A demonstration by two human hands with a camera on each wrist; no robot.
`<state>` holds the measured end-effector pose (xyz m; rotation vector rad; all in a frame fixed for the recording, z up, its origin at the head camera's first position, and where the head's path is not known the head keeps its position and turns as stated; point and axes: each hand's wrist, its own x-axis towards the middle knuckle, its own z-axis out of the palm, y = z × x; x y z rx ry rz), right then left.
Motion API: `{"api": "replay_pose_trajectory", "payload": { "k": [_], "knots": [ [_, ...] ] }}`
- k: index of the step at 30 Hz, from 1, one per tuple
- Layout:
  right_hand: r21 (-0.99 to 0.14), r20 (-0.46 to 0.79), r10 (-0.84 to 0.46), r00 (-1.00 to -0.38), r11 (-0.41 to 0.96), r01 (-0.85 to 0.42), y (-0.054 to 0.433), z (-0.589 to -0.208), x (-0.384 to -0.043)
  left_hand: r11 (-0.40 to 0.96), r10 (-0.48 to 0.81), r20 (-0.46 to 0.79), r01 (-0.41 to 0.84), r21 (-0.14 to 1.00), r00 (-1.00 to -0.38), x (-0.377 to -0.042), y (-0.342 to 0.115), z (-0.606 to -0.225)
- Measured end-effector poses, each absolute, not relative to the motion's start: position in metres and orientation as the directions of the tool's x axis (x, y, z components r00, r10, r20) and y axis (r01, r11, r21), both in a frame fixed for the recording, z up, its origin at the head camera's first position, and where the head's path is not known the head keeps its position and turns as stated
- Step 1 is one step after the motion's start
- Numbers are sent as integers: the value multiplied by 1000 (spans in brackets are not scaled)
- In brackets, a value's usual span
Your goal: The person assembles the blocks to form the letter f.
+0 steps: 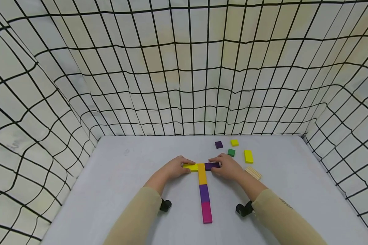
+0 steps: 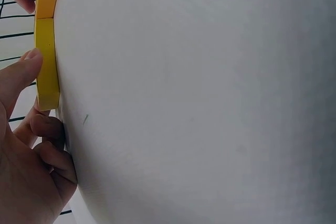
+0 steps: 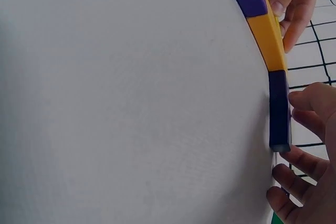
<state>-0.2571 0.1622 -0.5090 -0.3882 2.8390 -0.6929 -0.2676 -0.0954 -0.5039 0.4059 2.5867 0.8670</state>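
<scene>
My left hand pinches a yellow block between thumb and fingers. That block butts against the left side of an orange block. Against the orange block's right side lies a dark purple block, and my right hand holds it with thumb and index finger on its two long sides. A purple block and then a magenta block continue the line from the orange block toward me. Together these flat-lying blocks form a T on the white table.
Behind my right hand lie a small dark purple block, a small yellow block, a green block and a longer yellow block. Ridged wooden pieces lie beside my right wrist. Black netting over white walls surrounds the table.
</scene>
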Motion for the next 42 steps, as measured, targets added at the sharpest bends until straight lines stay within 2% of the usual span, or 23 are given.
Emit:
{"api": "replay_pose_trajectory", "payload": {
  "k": [13,30,42],
  "knots": [
    [-538,-136,-288,-948,825,-174,171,-509,-256,761,392,-258,154,631,-883,-269,-97,-505],
    [-524,-125,-281,-951,833,-178,170,-514,-256,761,390,-264,147,632,-882,-266,-97,-502],
    [-544,-49,-273,-961,814,-204,179,-505,-247,759,386,-260,145,635,-885,-268,-98,-506]
  ]
}}
